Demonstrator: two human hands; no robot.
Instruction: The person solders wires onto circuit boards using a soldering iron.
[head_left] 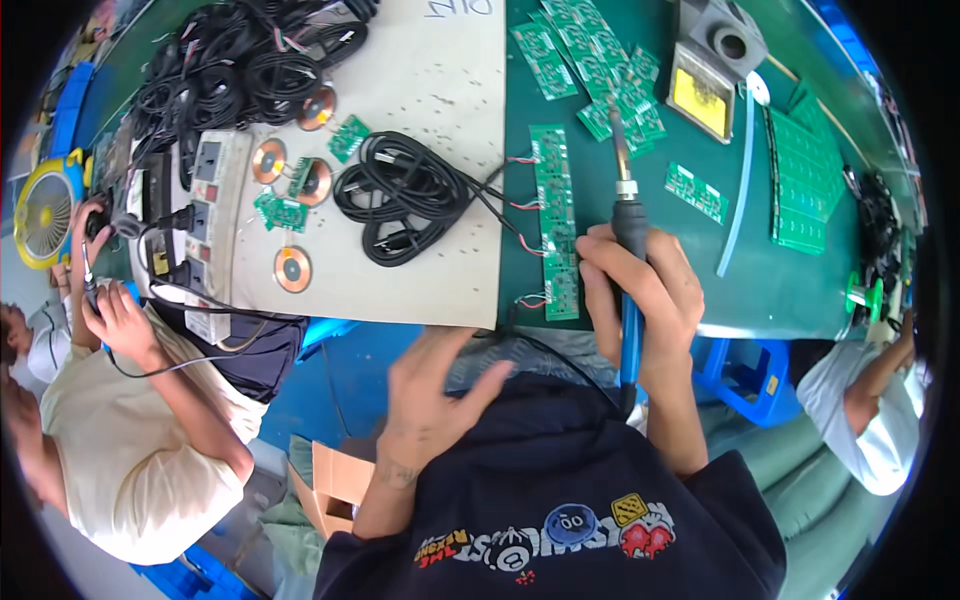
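Observation:
My right hand point(650, 285) is closed around the blue handle of a soldering iron point(630, 235), whose tip points away from me over the green mat. Just left of that hand lies a long strip of green circuit boards point(556, 220). Short red and white wire ends reach its left edge, joined to a bundle of coiled black cables point(405, 195). At the table's front edge is my left hand point(430, 390), thumb held apart from the fingers, with nothing visible in it. Its fingertips are slightly blurred.
More circuit boards point(600, 65) lie at the back, beside a soldering iron stand point(705, 80) with a yellow sponge. Copper coils point(293, 268), a power strip point(210, 220) and heaped black cables point(240, 75) occupy the left. Co-workers sit on both sides; one person's hand point(120, 325) is at left.

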